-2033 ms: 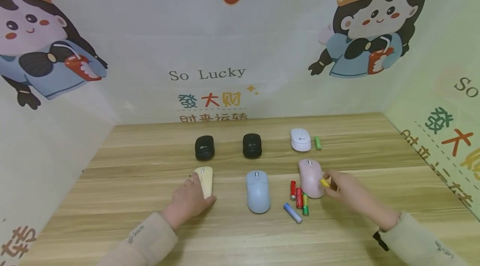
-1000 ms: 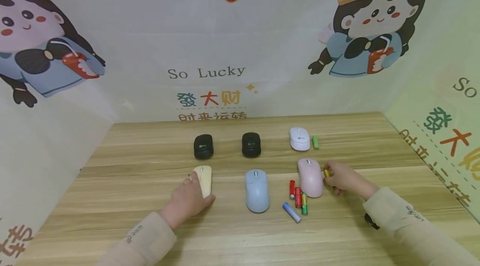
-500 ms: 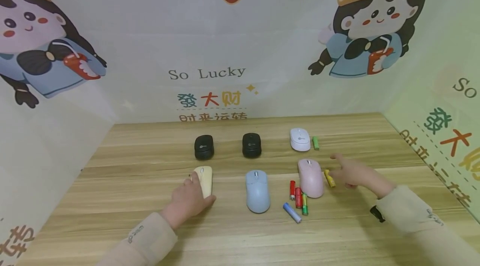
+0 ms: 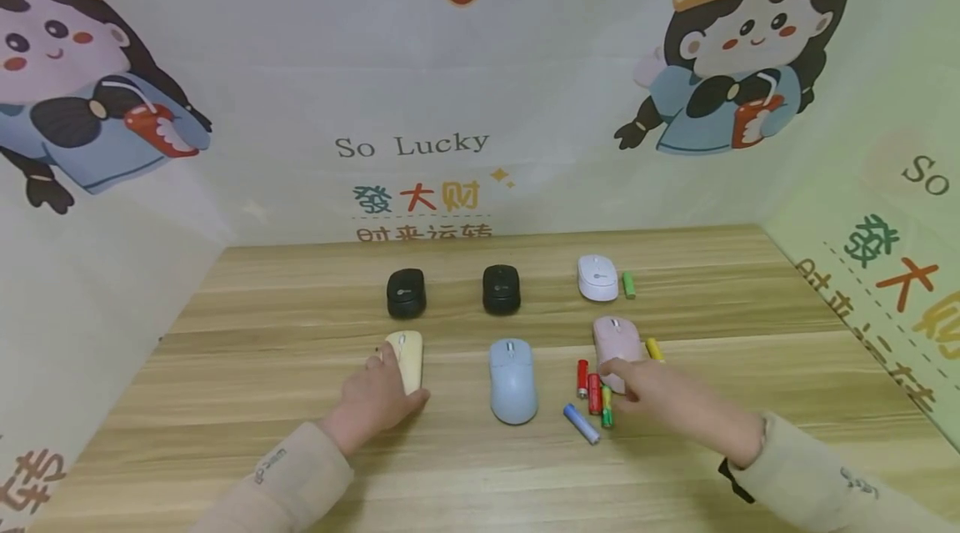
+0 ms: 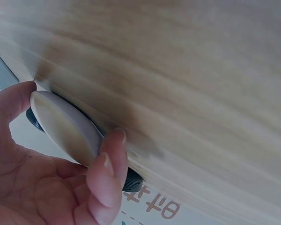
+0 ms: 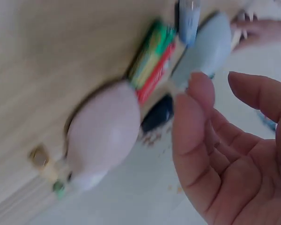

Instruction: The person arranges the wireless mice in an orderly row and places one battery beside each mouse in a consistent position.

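Observation:
My left hand grips a cream computer mouse on the table's left side; in the left wrist view thumb and fingers sit at the edges of this mouse. My right hand hovers over the near end of a pink mouse, thumb and fingertips apart with nothing between them in the right wrist view. Close by its fingertips lie two red batteries, a green-and-yellow battery and a blue battery. A yellow battery lies right of the pink mouse, partly hidden by the hand.
A light blue mouse sits between the hands. Behind, two black mice and a white mouse form a back row, with a green battery beside the white one. Printed cloth walls enclose the wooden table.
My right hand sets the yellow battery down right of the pink mouse, lets go, and moves left and nearer, over the mouse's near end. My left hand stays on the cream mouse.

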`<state>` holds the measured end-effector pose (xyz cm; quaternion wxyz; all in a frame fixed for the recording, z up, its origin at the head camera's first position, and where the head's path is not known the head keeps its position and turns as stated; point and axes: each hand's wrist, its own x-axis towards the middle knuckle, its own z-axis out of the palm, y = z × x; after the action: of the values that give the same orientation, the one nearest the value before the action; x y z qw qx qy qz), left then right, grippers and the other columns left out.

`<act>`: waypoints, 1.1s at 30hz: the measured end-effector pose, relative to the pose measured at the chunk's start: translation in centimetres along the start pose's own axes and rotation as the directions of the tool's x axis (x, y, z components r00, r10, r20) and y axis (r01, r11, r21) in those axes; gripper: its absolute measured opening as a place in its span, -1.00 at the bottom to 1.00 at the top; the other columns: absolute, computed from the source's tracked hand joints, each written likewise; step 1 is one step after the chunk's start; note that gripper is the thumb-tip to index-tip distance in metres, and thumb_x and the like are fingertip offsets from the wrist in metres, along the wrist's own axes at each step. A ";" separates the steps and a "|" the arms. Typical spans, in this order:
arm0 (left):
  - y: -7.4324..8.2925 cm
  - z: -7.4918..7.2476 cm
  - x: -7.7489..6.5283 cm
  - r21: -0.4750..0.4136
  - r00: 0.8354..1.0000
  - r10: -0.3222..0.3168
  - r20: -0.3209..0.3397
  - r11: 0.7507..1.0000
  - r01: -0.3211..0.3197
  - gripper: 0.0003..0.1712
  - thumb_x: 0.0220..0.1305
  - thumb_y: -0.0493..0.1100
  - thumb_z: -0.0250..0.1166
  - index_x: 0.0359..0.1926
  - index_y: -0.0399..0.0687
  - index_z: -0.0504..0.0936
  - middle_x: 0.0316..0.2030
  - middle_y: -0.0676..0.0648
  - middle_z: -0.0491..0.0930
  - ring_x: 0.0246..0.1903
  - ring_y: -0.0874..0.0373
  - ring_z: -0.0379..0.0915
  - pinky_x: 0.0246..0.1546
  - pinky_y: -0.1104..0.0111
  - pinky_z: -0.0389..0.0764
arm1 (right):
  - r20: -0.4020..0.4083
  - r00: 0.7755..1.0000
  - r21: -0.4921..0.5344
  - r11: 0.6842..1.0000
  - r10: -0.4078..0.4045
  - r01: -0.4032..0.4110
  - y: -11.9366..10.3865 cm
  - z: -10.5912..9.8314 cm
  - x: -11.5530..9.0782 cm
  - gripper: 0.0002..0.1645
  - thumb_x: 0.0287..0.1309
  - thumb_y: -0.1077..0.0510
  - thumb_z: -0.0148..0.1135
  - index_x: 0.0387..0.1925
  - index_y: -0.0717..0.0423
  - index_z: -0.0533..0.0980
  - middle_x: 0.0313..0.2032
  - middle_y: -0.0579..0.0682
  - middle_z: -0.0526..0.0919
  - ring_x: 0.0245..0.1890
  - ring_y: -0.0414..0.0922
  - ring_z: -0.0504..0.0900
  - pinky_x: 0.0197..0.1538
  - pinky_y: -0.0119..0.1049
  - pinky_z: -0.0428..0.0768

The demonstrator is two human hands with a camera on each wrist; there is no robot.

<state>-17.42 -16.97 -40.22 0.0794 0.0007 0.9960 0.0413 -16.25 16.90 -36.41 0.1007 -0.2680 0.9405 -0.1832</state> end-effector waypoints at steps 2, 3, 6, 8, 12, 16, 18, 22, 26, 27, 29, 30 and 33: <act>0.0 -0.1 0.0 0.003 1.000 0.001 0.002 1.000 -0.001 0.05 0.09 0.23 0.21 0.23 -0.59 0.09 -0.05 -0.49 0.41 -0.33 -0.18 0.50 -0.45 0.13 0.53 | -0.005 0.997 -0.035 0.997 -0.071 0.071 -0.8 1.2 0.2 -0.64 0.03 0.26 0.24 -0.09 0.25 0.45 -0.55 -0.09 0.48 -0.61 -0.28 0.34 -0.55 -0.45 0.37; 0.0 -0.1 0.0 0.006 1.000 0.001 0.002 1.000 -0.001 0.05 0.09 0.23 0.21 0.23 -0.59 0.09 -0.05 -0.49 0.41 -0.34 -0.18 0.50 -0.46 0.13 0.53 | -0.019 0.992 -0.075 0.990 -0.122 0.120 -1.1 1.8 0.3 -0.67 0.03 0.26 0.24 -0.12 0.25 0.46 -0.53 -0.07 0.49 -0.59 -0.28 0.35 -0.53 -0.45 0.38; 0.1 -0.1 0.0 0.009 1.000 0.002 0.001 1.000 -0.002 0.04 0.09 0.23 0.21 0.23 -0.59 0.09 -0.06 -0.49 0.42 -0.34 -0.17 0.50 -0.46 0.13 0.53 | -0.058 0.967 -0.237 0.945 -0.247 0.227 -1.8 3.3 0.7 -0.72 0.00 0.25 0.27 -0.20 0.20 0.46 -0.48 -0.02 0.50 -0.62 -0.28 0.34 -0.57 -0.49 0.36; 0.1 -0.1 -0.1 0.005 1.000 0.002 -0.002 1.000 -0.002 0.04 0.09 0.23 0.21 0.23 -0.58 0.10 -0.07 -0.49 0.42 -0.34 -0.18 0.50 -0.45 0.12 0.53 | -0.066 0.960 -0.299 0.923 -0.273 0.242 -2.1 4.1 0.9 -0.73 -0.02 0.25 0.27 -0.22 0.19 0.46 -0.51 0.00 0.47 -0.69 -0.28 0.28 -0.65 -0.50 0.30; 0.1 -0.2 -0.1 -0.005 1.000 0.003 -0.007 1.000 -0.003 0.04 0.08 0.22 0.22 0.22 -0.59 0.10 -0.08 -0.50 0.42 -0.32 -0.20 0.50 -0.43 0.11 0.53 | -0.073 0.967 -0.315 0.925 -0.246 0.212 -2.5 4.9 1.1 -0.73 -0.08 0.26 0.29 -0.27 0.19 0.45 -0.52 0.02 0.46 -0.74 -0.26 0.29 -0.71 -0.45 0.27; 0.1 -0.1 -0.1 -0.006 1.000 0.000 -0.005 1.000 0.000 0.05 0.08 0.22 0.22 0.23 -0.59 0.09 -0.06 -0.51 0.41 -0.28 -0.22 0.50 -0.40 0.09 0.53 | -0.081 0.971 -0.312 0.931 -0.225 0.189 -2.6 5.3 1.3 -0.78 -0.10 0.27 0.29 -0.36 0.20 0.44 -0.57 0.01 0.46 -0.71 -0.24 0.33 -0.70 -0.42 0.30; 0.1 -0.1 -0.1 -0.005 1.000 0.001 -0.006 1.000 -0.001 0.05 0.08 0.23 0.22 0.23 -0.59 0.08 -0.05 -0.51 0.41 -0.27 -0.23 0.50 -0.39 0.08 0.53 | -0.077 0.973 -0.309 0.933 -0.216 0.183 -2.6 5.4 1.4 -0.81 -0.10 0.28 0.27 -0.40 0.19 0.43 -0.59 0.00 0.46 -0.69 -0.22 0.35 -0.70 -0.40 0.31; 0.0 0.0 0.0 0.001 1.000 0.001 -0.009 1.000 -0.001 0.06 0.08 0.23 0.22 0.23 -0.59 0.08 -0.05 -0.50 0.41 -0.27 -0.22 0.50 -0.40 0.09 0.53 | -0.062 0.978 -0.293 0.940 -0.199 0.173 -2.6 5.6 1.5 -0.85 -0.09 0.28 0.24 -0.45 0.17 0.41 -0.61 -0.02 0.47 -0.68 -0.21 0.39 -0.69 -0.39 0.32; 0.1 0.0 0.0 0.007 1.000 -0.002 -0.009 1.000 0.002 0.06 0.09 0.24 0.21 0.23 -0.59 0.09 -0.05 -0.50 0.41 -0.28 -0.22 0.50 -0.41 0.10 0.53 | -0.061 0.977 -0.292 0.939 -0.206 0.180 -2.6 5.7 1.6 -0.85 -0.08 0.28 0.23 -0.47 0.17 0.40 -0.63 -0.05 0.45 -0.70 -0.24 0.35 -0.70 -0.41 0.29; 0.1 0.0 0.0 0.007 1.000 -0.001 -0.010 1.000 0.001 0.05 0.09 0.23 0.21 0.23 -0.59 0.09 -0.05 -0.50 0.41 -0.27 -0.22 0.50 -0.41 0.10 0.53 | -0.062 0.977 -0.292 0.940 -0.205 0.178 -2.6 5.8 1.7 -0.85 -0.09 0.28 0.23 -0.48 0.17 0.39 -0.64 -0.06 0.43 -0.71 -0.25 0.33 -0.71 -0.41 0.27; 0.1 0.0 0.0 0.000 1.000 -0.003 -0.011 1.000 0.003 0.05 0.08 0.23 0.22 0.23 -0.59 0.09 -0.04 -0.50 0.40 -0.25 -0.23 0.49 -0.39 0.09 0.53 | -0.066 0.977 -0.292 0.940 -0.204 0.176 -2.6 5.8 1.7 -0.85 -0.10 0.29 0.23 -0.49 0.17 0.39 -0.67 -0.08 0.39 -0.74 -0.26 0.29 -0.74 -0.42 0.24; 0.1 0.0 0.0 -0.004 1.000 -0.003 -0.011 1.000 0.003 0.05 0.08 0.22 0.22 0.23 -0.60 0.09 -0.04 -0.51 0.40 -0.24 -0.23 0.49 -0.38 0.09 0.53 | -0.068 0.977 -0.294 0.940 -0.202 0.174 -2.7 5.9 1.7 -0.84 -0.10 0.29 0.23 -0.49 0.17 0.38 -0.67 -0.08 0.38 -0.75 -0.26 0.28 -0.74 -0.42 0.23; 0.1 0.0 0.0 -0.011 1.000 -0.003 -0.011 1.000 0.003 0.05 0.08 0.22 0.23 0.23 -0.60 0.08 -0.03 -0.51 0.40 -0.22 -0.24 0.48 -0.37 0.08 0.53 | -0.065 0.979 -0.280 0.945 -0.194 0.169 -2.6 5.9 1.8 -0.84 -0.11 0.30 0.23 -0.50 0.17 0.38 -0.69 -0.09 0.35 -0.76 -0.27 0.25 -0.75 -0.43 0.21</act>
<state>-17.44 -16.87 -40.21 0.0742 -0.0015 0.9961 0.0467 -14.80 12.12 -40.93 0.0023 -0.3563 0.9316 -0.0726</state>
